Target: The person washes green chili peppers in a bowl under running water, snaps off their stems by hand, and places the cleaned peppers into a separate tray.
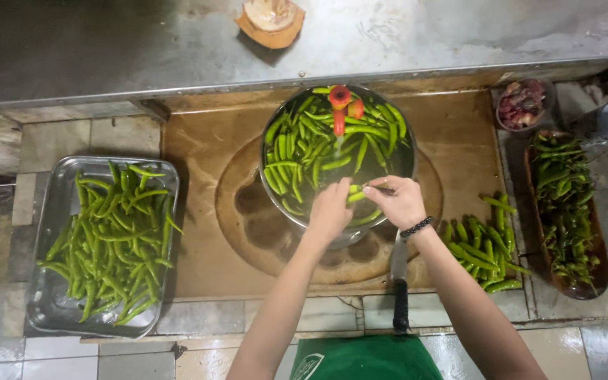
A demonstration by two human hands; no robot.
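Sink basin (198, 148): chilli-filled steel bowl (406, 165), tray (51, 309).

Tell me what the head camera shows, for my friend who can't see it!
Two bare hands, left and right, hold a green chilli pepper over a round metal bowl of peppers in water. A metal tray of peppers sits at left, a black-handled knife nearby.

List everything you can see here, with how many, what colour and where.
metal bowl: one, silver, centre, under a red tap
green chillies: many, in the bowl's water
metal tray: one, silver, left, full of chillies
loose chillies: one pile, green, right of bowl
wooden dish: one, brown, far right, holding chillies
knife: one, black handle, near edge
left hand: over bowl, holding a chilli
right hand: over bowl, touching that chilli
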